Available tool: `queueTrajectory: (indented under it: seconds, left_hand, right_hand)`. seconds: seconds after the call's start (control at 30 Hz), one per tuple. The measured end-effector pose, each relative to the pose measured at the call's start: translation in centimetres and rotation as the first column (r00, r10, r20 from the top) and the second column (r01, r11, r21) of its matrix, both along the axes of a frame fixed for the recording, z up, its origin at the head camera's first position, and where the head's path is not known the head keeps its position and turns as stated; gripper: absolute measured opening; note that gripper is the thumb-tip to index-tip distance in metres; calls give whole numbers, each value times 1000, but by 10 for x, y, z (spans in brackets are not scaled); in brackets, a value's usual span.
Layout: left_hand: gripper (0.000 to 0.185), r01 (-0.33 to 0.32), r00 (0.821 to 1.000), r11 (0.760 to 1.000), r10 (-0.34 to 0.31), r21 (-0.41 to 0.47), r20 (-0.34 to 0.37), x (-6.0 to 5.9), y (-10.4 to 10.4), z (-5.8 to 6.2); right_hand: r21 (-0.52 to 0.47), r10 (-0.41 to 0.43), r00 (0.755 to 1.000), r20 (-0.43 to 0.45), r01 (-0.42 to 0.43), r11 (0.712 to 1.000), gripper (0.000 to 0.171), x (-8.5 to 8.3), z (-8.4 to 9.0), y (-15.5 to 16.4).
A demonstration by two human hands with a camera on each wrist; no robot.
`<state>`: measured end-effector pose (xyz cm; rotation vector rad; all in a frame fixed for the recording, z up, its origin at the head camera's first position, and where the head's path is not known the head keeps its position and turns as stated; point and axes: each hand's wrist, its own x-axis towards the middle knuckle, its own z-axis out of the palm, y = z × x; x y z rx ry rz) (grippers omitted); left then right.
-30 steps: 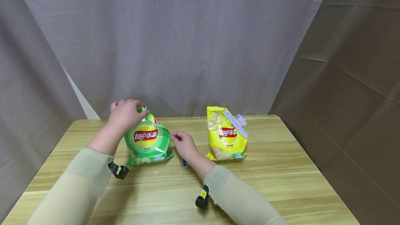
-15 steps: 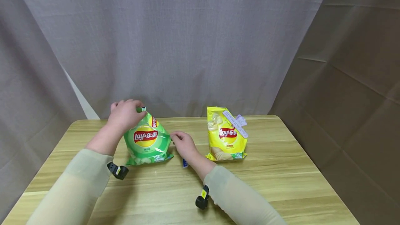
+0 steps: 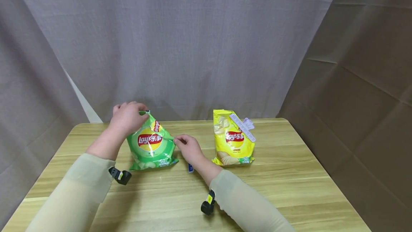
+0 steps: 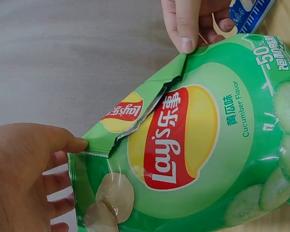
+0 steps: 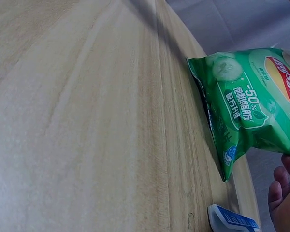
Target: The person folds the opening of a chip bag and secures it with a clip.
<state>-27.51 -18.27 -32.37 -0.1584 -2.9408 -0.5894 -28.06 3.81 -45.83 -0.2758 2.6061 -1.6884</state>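
Since a second ago my left hand (image 3: 127, 117) has drawn the green chip bag (image 3: 151, 146) top slightly leftward. It pinches the folded top corner; my right hand (image 3: 188, 148) pinches the right edge (blue clip (image 3: 190, 168) just beside). The bag stands mid-table between both hands.

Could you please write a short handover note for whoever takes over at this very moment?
Left hand: pinches the folded top of the green chip bag, which stands on the wooden table.
Right hand: pinches the bag's right edge, over a blue-and-white clip lying on the table.
Yellow chip bag: stands to the right, a pale clip already across its top.
Done: yellow bag clipped; green bag's top folded over.
Left, judging by this: the green bag has no clip on it yet.
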Motion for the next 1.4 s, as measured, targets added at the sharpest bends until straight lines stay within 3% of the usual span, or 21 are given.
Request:
queueTrajectory:
  seconds: [0.6, 0.87, 1.17, 1.3, 1.4]
  left_hand:
    - [33, -6, 1000, 1000, 6, 15, 1, 4, 0, 0]
    - [33, 2, 1000, 1000, -2, 12, 2, 4, 1, 0]
    - [31, 17, 1000, 1000, -17, 17, -12, 6, 0, -2]
    - [31, 21, 1000, 1000, -20, 21, -14, 7, 0, -2]
    - [31, 25, 1000, 999, -24, 21, -16, 8, 0, -2]
  right_hand:
    - [38, -20, 1000, -8, 20, 999, 22, -4, 0, 4]
    - [35, 18, 999, -38, -16, 999, 21, 0, 2, 5]
    - [219, 14, 991, -131, 16, 976, 17, 5, 5, 11]
    - [333, 27, 985, -173, 32, 942, 17, 9, 9, 15]
    - [430, 46, 983, -177, 36, 902, 20, 13, 13, 18]
